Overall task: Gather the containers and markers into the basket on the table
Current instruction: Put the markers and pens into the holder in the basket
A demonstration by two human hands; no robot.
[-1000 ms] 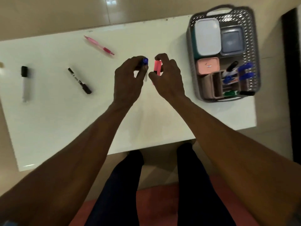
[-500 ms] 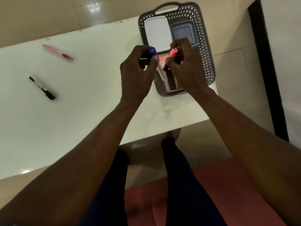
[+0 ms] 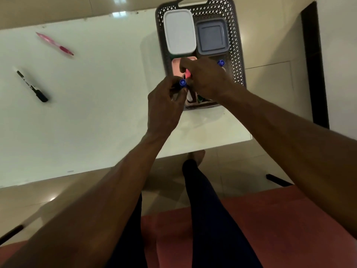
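The grey perforated basket (image 3: 236,60) stands at upper centre-right; inside, at its far end, a white-lidded container (image 3: 179,30) beside a grey-lidded one (image 3: 211,36); a pink container (image 3: 176,67) just below; a blue-capped marker (image 3: 182,82) and a pink marker (image 3: 187,74) are held over the basket; at upper left lie a pink pen (image 3: 55,44) and a black marker (image 3: 31,87).

2 marker-gripping hands (image 3: 164,107) over basket (image 3: 236,55)

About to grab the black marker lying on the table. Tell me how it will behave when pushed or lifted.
The black marker looks like a slim round barrel lying flat on the smooth white table, so a sideways nudge would probably roll it. It seems rigid and likely light for its size. The glossy tabletop suggests it may slide before fingers close; pinching mid-barrel seems safest.
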